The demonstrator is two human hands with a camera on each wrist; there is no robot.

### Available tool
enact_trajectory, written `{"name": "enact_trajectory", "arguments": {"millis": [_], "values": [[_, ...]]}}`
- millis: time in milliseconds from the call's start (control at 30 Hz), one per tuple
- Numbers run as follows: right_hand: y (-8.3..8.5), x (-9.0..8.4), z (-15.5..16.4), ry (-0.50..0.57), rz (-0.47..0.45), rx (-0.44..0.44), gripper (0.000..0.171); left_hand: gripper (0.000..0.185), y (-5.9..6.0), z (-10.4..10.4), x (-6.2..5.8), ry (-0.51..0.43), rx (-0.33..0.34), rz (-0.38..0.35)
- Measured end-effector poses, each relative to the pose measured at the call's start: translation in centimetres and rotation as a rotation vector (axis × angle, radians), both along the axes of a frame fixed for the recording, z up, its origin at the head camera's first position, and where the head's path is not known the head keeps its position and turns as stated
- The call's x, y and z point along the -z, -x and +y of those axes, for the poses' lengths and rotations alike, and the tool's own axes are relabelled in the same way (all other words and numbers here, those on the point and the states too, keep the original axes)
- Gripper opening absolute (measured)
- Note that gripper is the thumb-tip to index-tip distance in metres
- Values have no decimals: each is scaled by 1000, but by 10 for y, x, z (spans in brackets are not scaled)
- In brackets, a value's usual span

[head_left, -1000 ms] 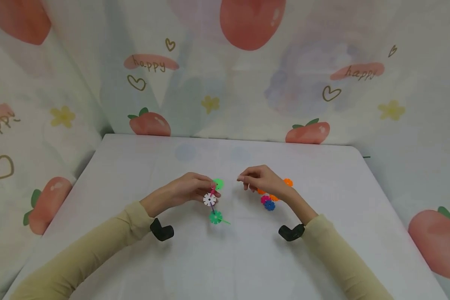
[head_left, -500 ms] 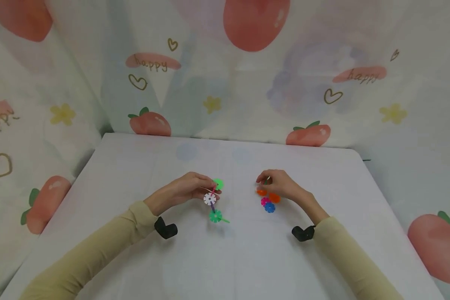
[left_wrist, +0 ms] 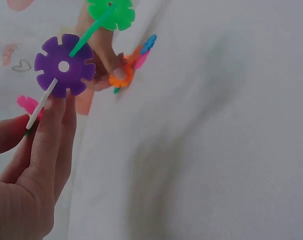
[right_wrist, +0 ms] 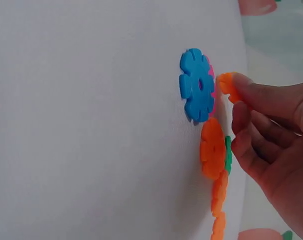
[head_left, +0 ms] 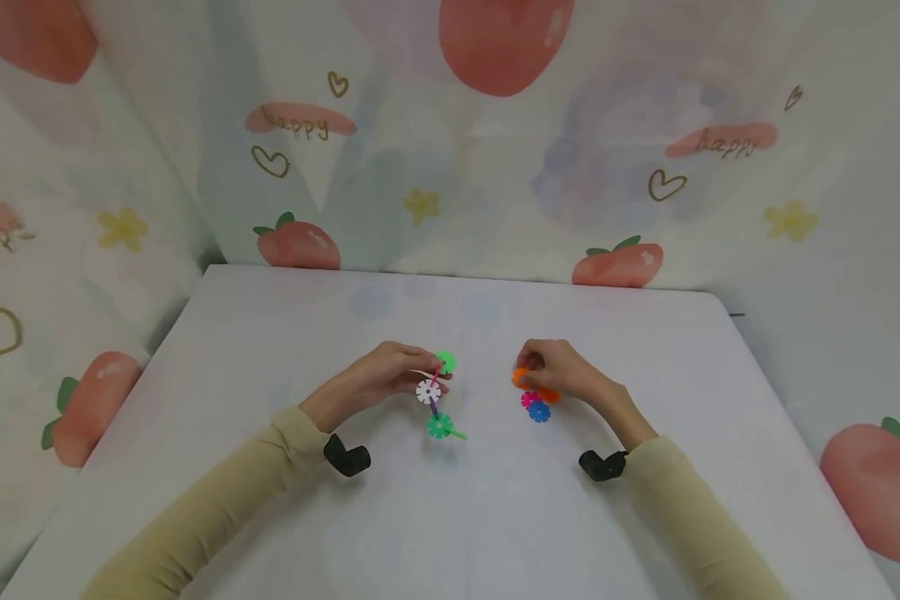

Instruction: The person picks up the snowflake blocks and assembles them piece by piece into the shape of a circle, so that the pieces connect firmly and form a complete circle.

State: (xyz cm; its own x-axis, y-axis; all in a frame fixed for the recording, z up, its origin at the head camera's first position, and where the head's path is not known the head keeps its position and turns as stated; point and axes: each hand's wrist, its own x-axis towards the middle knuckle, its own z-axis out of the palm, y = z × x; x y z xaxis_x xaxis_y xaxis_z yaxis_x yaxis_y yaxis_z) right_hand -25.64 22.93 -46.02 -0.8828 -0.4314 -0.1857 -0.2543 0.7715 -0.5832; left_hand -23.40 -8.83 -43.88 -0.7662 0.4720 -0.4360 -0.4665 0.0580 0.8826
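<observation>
Your right hand (head_left: 558, 371) is curling its fingers (right_wrist: 251, 107) around an orange disc (right_wrist: 227, 86), pinching it at the edge of the loose pile (head_left: 536, 400). A second ago those fingers were hovering apart above the pile, so they are now coming down to pick a piece. Your left hand (head_left: 386, 375) is still pinching the built chain of discs (head_left: 435, 396), fingers (left_wrist: 54, 135) clamped on a white disc (head_left: 427, 391), with the green end disc (head_left: 439, 427) hanging at 6 o'clock of them. To my eye, the next piece is being chosen while the chain is waiting. The pile is sitting at 3 o'clock of the chain on the white table (head_left: 465, 517). A strawberry-print curtain (head_left: 450, 167) is hanging behind, at 12 o'clock.
</observation>
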Motion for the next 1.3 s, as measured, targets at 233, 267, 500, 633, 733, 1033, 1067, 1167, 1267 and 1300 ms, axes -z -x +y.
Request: {"name": "enact_trajectory", "arguments": {"millis": [233,267,500,633,733,1033,1067,1167,1267,1300], "values": [[-11,0,-6,165,86,29,16,32,-2,4,12,-15,-43,-24],[-13,0,-8,203,88,29,16,32,-2,5,13,-23,-44,-23],[-17,-3,-29,403,144,-39,16,33,-5,8,15,-33,-68,-30],[-17,-6,-41,447,182,-57,16,32,-5,9,15,-29,-79,-12],[-17,-7,-48,462,192,-71,14,32,-5,10,15,-14,-71,6],[-19,-7,-57,462,258,-150,11,32,-9,13,19,-38,-69,18],[-19,-7,-57,461,271,-157,10,32,-10,13,20,-42,-66,22],[-21,-6,-59,471,306,-174,8,32,-12,13,20,-41,-71,17],[-23,-5,-61,497,302,-169,8,31,-13,14,19,-26,-82,-1],[-24,-4,-61,503,300,-167,8,31,-13,14,19,-17,-88,-8]]}}
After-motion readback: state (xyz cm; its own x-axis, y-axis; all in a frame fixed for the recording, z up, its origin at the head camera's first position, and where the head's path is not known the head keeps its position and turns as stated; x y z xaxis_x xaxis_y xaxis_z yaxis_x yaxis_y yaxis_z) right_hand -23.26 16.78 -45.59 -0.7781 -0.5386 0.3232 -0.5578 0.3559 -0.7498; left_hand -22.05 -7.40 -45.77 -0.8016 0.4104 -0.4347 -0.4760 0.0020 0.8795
